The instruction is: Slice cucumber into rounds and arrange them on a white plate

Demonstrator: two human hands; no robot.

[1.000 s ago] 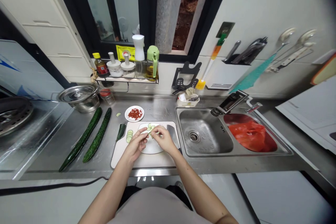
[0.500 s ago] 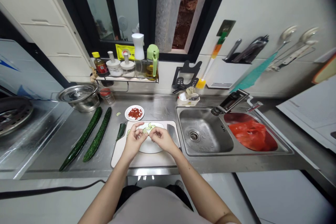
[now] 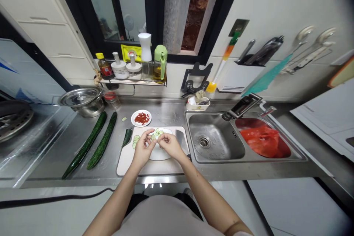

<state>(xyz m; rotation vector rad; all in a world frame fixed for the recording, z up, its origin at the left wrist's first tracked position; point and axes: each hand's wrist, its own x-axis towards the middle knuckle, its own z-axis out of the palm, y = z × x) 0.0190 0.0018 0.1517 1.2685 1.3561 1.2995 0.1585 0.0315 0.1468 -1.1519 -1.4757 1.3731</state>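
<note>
Both hands meet over a white plate (image 3: 159,155) that lies on the cutting board (image 3: 127,167). Between thumb and fingers, my left hand (image 3: 143,147) pinches a cucumber slice (image 3: 153,137). My right hand (image 3: 170,144) is closed at the fingertips close beside that slice; whether it also grips it is hard to make out. Several thin cucumber slices (image 3: 158,132) lie at the plate's far edge. More slices (image 3: 135,141) rest on the board left of my left hand. A knife (image 3: 181,139) lies at the board's right side, its blade partly hidden by my right hand.
Two whole cucumbers (image 3: 102,142) and a cut cucumber end (image 3: 127,137) lie to the left. Behind the board stands a small dish of red pieces (image 3: 141,118). A double sink (image 3: 218,162) with a faucet (image 3: 243,107) is on the right; a lidded steel pot (image 3: 83,101) stands back left.
My left hand has shifted slightly right, uncovering more of the cucumber slices on the board. The fingers have moved a little around the held slice. The view has shifted slightly.
</note>
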